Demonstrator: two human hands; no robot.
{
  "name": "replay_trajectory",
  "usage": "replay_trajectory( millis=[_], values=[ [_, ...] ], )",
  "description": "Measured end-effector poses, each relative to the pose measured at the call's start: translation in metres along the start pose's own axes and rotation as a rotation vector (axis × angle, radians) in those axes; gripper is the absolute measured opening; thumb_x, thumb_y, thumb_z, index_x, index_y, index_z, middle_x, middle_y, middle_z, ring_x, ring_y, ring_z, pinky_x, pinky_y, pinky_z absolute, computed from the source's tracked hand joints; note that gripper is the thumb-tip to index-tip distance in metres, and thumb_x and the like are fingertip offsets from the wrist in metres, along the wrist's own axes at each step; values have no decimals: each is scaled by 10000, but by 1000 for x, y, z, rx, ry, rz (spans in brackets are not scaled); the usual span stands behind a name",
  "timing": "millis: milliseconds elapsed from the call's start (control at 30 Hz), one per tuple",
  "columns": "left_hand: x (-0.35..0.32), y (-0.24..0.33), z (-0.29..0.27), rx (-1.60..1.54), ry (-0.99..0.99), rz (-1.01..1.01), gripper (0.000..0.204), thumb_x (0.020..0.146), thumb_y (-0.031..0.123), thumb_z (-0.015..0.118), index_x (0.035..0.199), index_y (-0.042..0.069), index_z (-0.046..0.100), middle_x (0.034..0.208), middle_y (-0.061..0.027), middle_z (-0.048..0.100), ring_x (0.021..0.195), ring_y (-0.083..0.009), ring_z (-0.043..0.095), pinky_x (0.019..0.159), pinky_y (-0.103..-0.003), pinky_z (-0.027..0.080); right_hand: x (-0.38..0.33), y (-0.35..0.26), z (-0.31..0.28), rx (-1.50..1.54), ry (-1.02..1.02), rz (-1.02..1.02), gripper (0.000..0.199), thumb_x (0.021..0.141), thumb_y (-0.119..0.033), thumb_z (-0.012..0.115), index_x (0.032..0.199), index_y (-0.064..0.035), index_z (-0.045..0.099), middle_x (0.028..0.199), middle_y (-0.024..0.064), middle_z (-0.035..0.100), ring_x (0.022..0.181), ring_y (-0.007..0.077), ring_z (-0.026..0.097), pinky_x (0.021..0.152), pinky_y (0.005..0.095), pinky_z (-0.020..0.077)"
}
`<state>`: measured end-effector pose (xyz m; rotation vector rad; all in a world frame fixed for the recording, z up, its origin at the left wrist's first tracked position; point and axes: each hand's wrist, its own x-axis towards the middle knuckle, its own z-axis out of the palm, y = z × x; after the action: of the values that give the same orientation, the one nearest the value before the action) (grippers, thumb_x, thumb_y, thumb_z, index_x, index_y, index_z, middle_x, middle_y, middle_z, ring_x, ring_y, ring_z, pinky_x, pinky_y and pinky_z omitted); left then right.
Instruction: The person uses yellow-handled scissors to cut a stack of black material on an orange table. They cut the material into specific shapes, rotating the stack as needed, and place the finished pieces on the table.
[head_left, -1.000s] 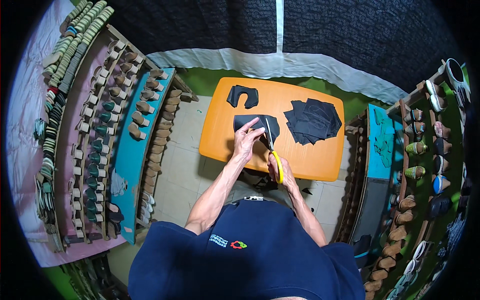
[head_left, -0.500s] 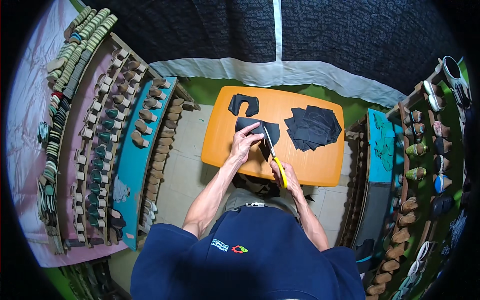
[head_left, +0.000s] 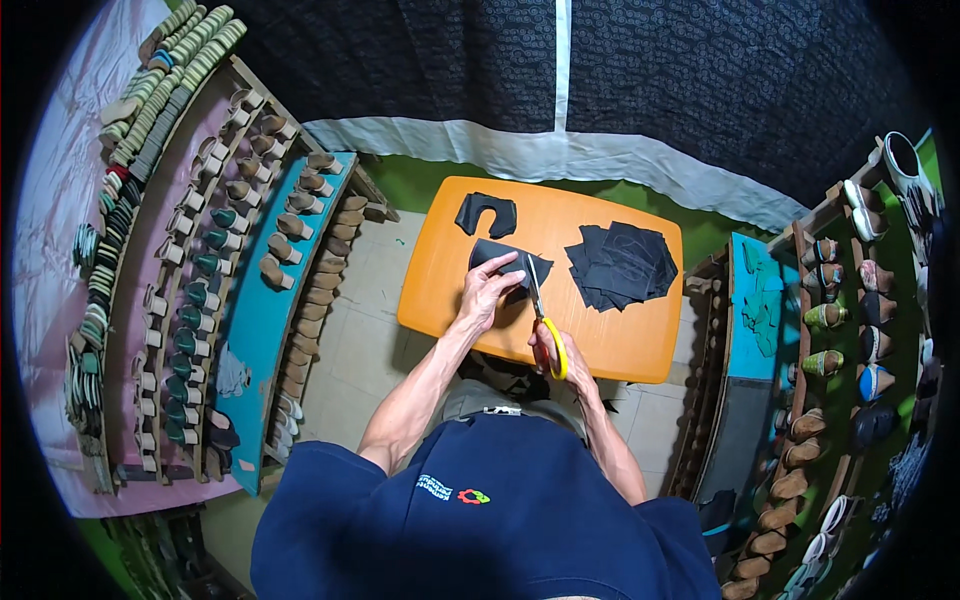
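Observation:
My left hand point(head_left: 480, 298) pinches a piece of black sheet material point(head_left: 490, 252), fabric or thin leather, just above the table. In my right hand point(head_left: 577, 366) are scissors with yellow handles point(head_left: 557, 342). Their blades point away from me and lie at the sheet's right part, close to my left fingertips. Past the held sheet, a U-shaped black cut piece point(head_left: 468, 212) lies flat on the orange table point(head_left: 430, 300). To the right rests a loose pile of black cut pieces point(head_left: 622, 265).
Racks with rows of shoes point(head_left: 200, 262) and a blue board point(head_left: 262, 325) stand at my left. At my right are more shoe racks point(head_left: 825, 310) and a blue surface point(head_left: 750, 330). A dark patterned curtain point(head_left: 700, 90) hangs behind the table.
The scissors and my right hand have shifted slightly toward me and to the left. The sheet's right part now looks narrower. The view has tilted a little.

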<state>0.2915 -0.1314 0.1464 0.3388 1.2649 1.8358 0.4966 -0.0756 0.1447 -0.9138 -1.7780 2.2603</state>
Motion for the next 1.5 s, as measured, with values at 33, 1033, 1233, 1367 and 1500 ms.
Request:
replay_trajectory(
  millis=[33, 1033, 1233, 1367, 1500],
  values=[
    [-1, 1, 0, 10, -7, -7, 494, 821, -22, 769, 1289, -48, 612, 910, -82, 724, 822, -126, 711, 813, -252, 589, 2, -2, 1, 4, -2, -2, 533, 1006, -549, 520, 905, -30, 588, 582, 3, 482, 472, 125, 489, 441, 279, 414],
    [9, -25, 27, -111, 126, 15, 541, 796, 0, 795, 1307, -4, 617, 1000, -95, 709, 855, -142, 705, 797, -264, 590, 22, -1, 8, 199, 206, 91, 514, 896, -583, 692, 709, -136, 523, 536, -46, 428, 410, 78, 439, 394, 245, 385],
    [19, -24, 10, 96, 39, 73, 371, 893, 80, 722, 1255, 18, 668, 1093, -62, 703, 1012, -92, 636, 911, -229, 501, 22, 15, 1, 197, 269, 112, 538, 896, -617, 668, 726, -125, 529, 552, -39, 446, 408, 87, 452, 392, 245, 409],
    [4, 0, 4, 251, -100, -63, 504, 785, 6, 773, 1276, 64, 674, 1028, -32, 686, 911, -80, 619, 825, -221, 502, 4, 24, -11, 208, 281, 104, 571, 912, -628, 634, 770, -79, 569, 557, -2, 476, 417, 102, 487, 402, 250, 428],
    [6, -7, -19, 231, -68, -181, 567, 777, -21, 769, 1321, 65, 634, 1066, -41, 683, 919, -93, 634, 854, -223, 511, -9, 33, -15, 172, 251, 166, 572, 919, -627, 624, 787, -72, 577, 558, 5, 481, 428, 105, 497, 414, 256, 425]
  ],
)
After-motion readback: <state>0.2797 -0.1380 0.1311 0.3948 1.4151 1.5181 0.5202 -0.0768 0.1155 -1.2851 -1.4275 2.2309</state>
